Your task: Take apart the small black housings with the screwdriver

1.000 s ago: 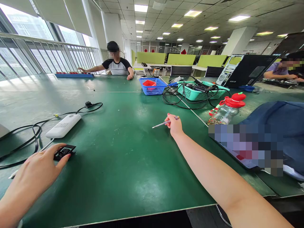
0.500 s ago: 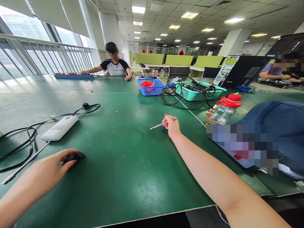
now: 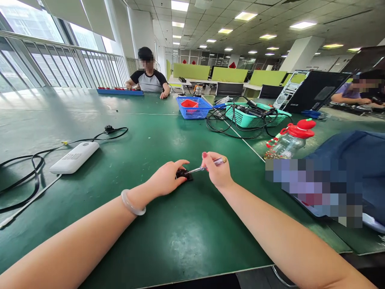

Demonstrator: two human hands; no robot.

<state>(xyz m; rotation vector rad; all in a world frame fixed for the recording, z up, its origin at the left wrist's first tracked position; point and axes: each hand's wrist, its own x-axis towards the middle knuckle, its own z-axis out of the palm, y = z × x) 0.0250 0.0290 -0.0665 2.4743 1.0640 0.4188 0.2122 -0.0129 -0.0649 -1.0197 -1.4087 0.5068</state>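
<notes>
My left hand (image 3: 165, 178) grips a small black device (image 3: 184, 174) by its sides on the green tabletop; its exact kind is too small to make out. A light bangle (image 3: 132, 204) circles my left wrist. In my right hand (image 3: 219, 170) is a screwdriver (image 3: 198, 169) with a clear handle and thin metal shaft, held like a pen. Its tip points left and reaches the top of the black device. Whether the tip sits in a screw cannot be seen.
A white power bank (image 3: 75, 157) with cables lies left. Ahead stand a blue basket (image 3: 194, 113) with a red container and a green basket (image 3: 240, 119) of cables. A red-capped bottle (image 3: 290, 142), a tablet and a dark blue bag (image 3: 355, 160) are right. A person (image 3: 148, 80) sits across the table.
My left hand has carried the black device from the left to the middle of the table, under the screwdriver tip. The person opposite has drawn the blue strip of red items rightward.
</notes>
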